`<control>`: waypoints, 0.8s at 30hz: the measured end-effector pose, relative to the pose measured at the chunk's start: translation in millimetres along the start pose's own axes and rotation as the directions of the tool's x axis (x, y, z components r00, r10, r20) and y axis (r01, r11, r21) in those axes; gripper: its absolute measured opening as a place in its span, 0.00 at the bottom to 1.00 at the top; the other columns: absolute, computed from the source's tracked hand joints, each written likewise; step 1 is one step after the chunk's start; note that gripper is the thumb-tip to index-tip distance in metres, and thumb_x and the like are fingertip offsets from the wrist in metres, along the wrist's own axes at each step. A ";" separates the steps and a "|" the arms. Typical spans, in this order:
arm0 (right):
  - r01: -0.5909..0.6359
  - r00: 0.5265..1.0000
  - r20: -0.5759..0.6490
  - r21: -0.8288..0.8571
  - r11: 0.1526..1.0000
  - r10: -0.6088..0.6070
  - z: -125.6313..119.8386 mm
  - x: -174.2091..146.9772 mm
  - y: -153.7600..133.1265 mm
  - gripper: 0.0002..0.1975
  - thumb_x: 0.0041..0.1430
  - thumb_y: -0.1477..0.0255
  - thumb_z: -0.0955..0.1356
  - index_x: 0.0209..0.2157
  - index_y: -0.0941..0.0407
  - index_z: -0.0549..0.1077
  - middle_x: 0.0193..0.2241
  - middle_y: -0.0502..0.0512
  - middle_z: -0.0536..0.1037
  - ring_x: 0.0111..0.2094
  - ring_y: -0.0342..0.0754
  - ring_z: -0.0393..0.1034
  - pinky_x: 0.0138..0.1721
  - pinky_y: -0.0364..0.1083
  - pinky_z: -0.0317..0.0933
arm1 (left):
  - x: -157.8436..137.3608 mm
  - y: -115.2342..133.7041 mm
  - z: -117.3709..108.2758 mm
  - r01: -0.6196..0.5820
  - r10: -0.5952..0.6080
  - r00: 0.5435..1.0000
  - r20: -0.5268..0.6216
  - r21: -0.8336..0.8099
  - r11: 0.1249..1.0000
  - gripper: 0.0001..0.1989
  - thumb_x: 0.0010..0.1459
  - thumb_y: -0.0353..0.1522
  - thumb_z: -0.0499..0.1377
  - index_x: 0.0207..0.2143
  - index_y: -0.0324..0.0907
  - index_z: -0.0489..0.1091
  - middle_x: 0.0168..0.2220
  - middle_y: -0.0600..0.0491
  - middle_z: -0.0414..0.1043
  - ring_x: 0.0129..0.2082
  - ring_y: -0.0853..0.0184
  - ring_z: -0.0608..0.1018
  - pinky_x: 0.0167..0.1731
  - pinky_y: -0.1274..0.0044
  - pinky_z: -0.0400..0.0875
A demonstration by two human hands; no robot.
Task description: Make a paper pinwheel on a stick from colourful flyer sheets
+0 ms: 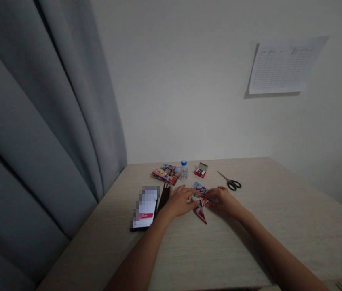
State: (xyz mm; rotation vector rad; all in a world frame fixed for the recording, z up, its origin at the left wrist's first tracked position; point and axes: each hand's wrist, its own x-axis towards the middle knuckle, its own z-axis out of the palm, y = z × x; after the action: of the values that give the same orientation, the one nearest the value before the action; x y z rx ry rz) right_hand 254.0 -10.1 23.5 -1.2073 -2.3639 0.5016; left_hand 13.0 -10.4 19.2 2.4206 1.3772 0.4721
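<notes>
A colourful printed paper (pixel 201 213), folded with a pointed end toward me, lies on the table between my hands. My left hand (pixel 181 202) rests on its left side, fingers stretched out and apart. From the right, my right hand (pixel 223 201) has its thumb and fingers closed together at the paper's edge. Parts of the paper are hidden under the fingers of both hands. Just left of my left hand are dark brown strips (pixel 163 198), partly covered by it.
A phone (pixel 145 214) with a lit screen lies at the left. Behind the hands are a stack of printed booklets (pixel 167 173), a blue-capped bottle (pixel 184 171) and a small open red box (pixel 200 172). Black-handled scissors (pixel 233 184) lie at the right. A grey curtain (pixel 52 121) borders the table's left side.
</notes>
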 end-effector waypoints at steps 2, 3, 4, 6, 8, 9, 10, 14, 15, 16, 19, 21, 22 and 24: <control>-0.012 1.000 0.013 -0.004 1.000 0.012 -0.4 0.0 0.6 0.10 0.59 0.68 0.70 0.41 0.50 0.82 0.44 0.55 0.83 0.48 0.55 0.76 0.59 0.56 0.54 | 0.3 -0.2 0.1 0.010 -0.010 1.000 0.008 0.001 1.000 0.25 0.63 0.52 0.54 0.60 0.58 0.66 0.65 0.55 0.64 0.68 0.53 0.57 0.67 0.50 0.37; -0.019 1.000 0.022 -0.009 1.000 0.019 -0.5 0.1 1.0 0.10 0.59 0.67 0.70 0.41 0.50 0.82 0.45 0.55 0.83 0.49 0.56 0.75 0.59 0.56 0.53 | 0.5 -0.4 0.3 0.013 -0.013 1.000 0.012 -0.001 1.000 0.24 0.63 0.52 0.54 0.60 0.59 0.67 0.65 0.55 0.64 0.68 0.52 0.57 0.67 0.49 0.37; -0.025 0.999 0.030 -0.014 1.000 0.026 -0.6 0.2 1.3 0.10 0.59 0.67 0.70 0.41 0.50 0.81 0.45 0.55 0.83 0.49 0.56 0.75 0.60 0.57 0.53 | 0.8 -0.7 0.6 0.013 -0.013 1.000 0.014 -0.003 1.000 0.24 0.64 0.51 0.54 0.59 0.60 0.67 0.65 0.56 0.65 0.68 0.52 0.57 0.66 0.48 0.36; -0.032 0.999 0.041 -0.024 0.999 0.033 -0.5 0.4 1.1 0.10 0.60 0.66 0.69 0.42 0.49 0.81 0.45 0.54 0.83 0.50 0.56 0.75 0.61 0.58 0.51 | 1.2 -0.7 1.1 0.002 -0.002 1.000 0.012 -0.006 1.000 0.22 0.64 0.50 0.55 0.58 0.61 0.68 0.64 0.57 0.65 0.68 0.52 0.57 0.66 0.48 0.37; -0.026 0.999 0.043 -0.033 0.999 0.027 -0.3 0.3 0.2 0.10 0.60 0.66 0.69 0.42 0.48 0.81 0.45 0.54 0.83 0.50 0.56 0.74 0.61 0.59 0.51 | 1.2 0.4 1.2 -0.017 0.017 1.000 0.005 -0.001 1.000 0.21 0.64 0.50 0.55 0.57 0.61 0.69 0.63 0.57 0.66 0.67 0.52 0.58 0.66 0.49 0.38; -0.021 0.999 0.037 -0.038 0.999 0.022 -0.2 0.1 -0.3 0.10 0.61 0.66 0.69 0.42 0.48 0.82 0.45 0.54 0.82 0.50 0.56 0.74 0.61 0.59 0.51 | 1.1 1.4 1.0 -0.026 0.026 1.000 0.001 0.002 1.000 0.21 0.64 0.50 0.55 0.57 0.61 0.70 0.63 0.56 0.66 0.67 0.53 0.58 0.66 0.50 0.39; -0.016 1.000 0.025 -0.044 0.999 0.017 0.1 0.0 -0.6 0.10 0.61 0.66 0.69 0.41 0.48 0.82 0.45 0.55 0.82 0.50 0.55 0.74 0.61 0.58 0.52 | 0.9 2.4 0.8 -0.036 0.036 0.999 -0.005 0.003 0.999 0.20 0.64 0.50 0.56 0.56 0.61 0.70 0.63 0.56 0.66 0.66 0.53 0.59 0.67 0.51 0.40; 0.012 1.000 -0.022 -0.065 0.998 -0.014 2.0 -0.8 0.6 0.10 0.61 0.64 0.70 0.41 0.49 0.82 0.45 0.57 0.80 0.48 0.53 0.73 0.58 0.56 0.56 | 0.6 5.9 0.3 -0.051 0.051 0.998 -0.023 -0.001 0.999 0.20 0.63 0.50 0.56 0.55 0.60 0.72 0.60 0.54 0.67 0.63 0.56 0.63 0.66 0.55 0.45; 0.017 0.999 -0.028 -0.070 0.997 -0.019 2.7 -1.0 1.3 0.10 0.61 0.64 0.70 0.41 0.49 0.83 0.46 0.57 0.80 0.49 0.54 0.73 0.58 0.56 0.57 | 0.7 6.1 0.3 -0.048 0.048 0.999 -0.024 0.001 0.999 0.20 0.63 0.51 0.55 0.54 0.60 0.72 0.60 0.54 0.68 0.63 0.56 0.63 0.66 0.55 0.46; 0.018 0.999 -0.030 -0.075 0.997 -0.020 3.3 -1.2 2.0 0.11 0.61 0.63 0.70 0.41 0.49 0.83 0.47 0.58 0.79 0.51 0.55 0.71 0.59 0.56 0.56 | 0.9 6.1 0.5 -0.044 0.044 0.999 -0.021 0.002 0.999 0.20 0.63 0.51 0.55 0.54 0.60 0.73 0.59 0.54 0.68 0.63 0.56 0.63 0.66 0.55 0.46; -0.006 1.000 -0.025 -0.076 0.997 0.004 4.8 -2.4 3.3 0.12 0.62 0.61 0.69 0.43 0.48 0.82 0.52 0.57 0.78 0.57 0.58 0.67 0.63 0.63 0.49 | 1.1 5.3 1.0 -0.039 0.039 0.999 -0.016 -0.002 0.999 0.21 0.63 0.52 0.54 0.54 0.60 0.73 0.60 0.54 0.67 0.63 0.56 0.64 0.66 0.55 0.45; -0.018 1.000 -0.005 -0.057 0.998 0.018 5.0 -3.3 3.3 0.13 0.63 0.60 0.68 0.44 0.47 0.81 0.53 0.57 0.78 0.57 0.58 0.67 0.63 0.65 0.46 | 1.0 4.7 1.2 -0.044 0.043 0.999 -0.015 -0.007 0.999 0.21 0.64 0.53 0.53 0.54 0.60 0.73 0.61 0.53 0.67 0.63 0.56 0.63 0.66 0.54 0.43; -0.018 1.000 0.002 -0.046 0.999 0.018 4.8 -3.7 3.1 0.14 0.63 0.59 0.67 0.44 0.47 0.81 0.53 0.57 0.78 0.57 0.57 0.68 0.63 0.65 0.46 | 0.9 4.5 1.2 -0.046 0.046 0.999 -0.014 -0.008 0.999 0.21 0.64 0.53 0.53 0.54 0.60 0.73 0.61 0.53 0.67 0.63 0.56 0.63 0.67 0.54 0.42; -0.012 1.000 0.002 -0.034 0.999 0.012 4.0 -4.1 2.3 0.14 0.63 0.59 0.67 0.44 0.47 0.81 0.52 0.57 0.79 0.56 0.56 0.69 0.63 0.64 0.48 | 0.7 4.3 1.2 -0.050 0.050 0.999 -0.010 -0.009 0.999 0.21 0.64 0.53 0.53 0.54 0.61 0.73 0.61 0.54 0.67 0.63 0.56 0.63 0.66 0.53 0.41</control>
State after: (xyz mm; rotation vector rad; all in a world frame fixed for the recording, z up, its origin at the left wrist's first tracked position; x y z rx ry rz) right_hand 255.6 -12.7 18.0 -1.2367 -2.3771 0.4688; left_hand 17.2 -11.9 20.1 2.4535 1.3186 0.5024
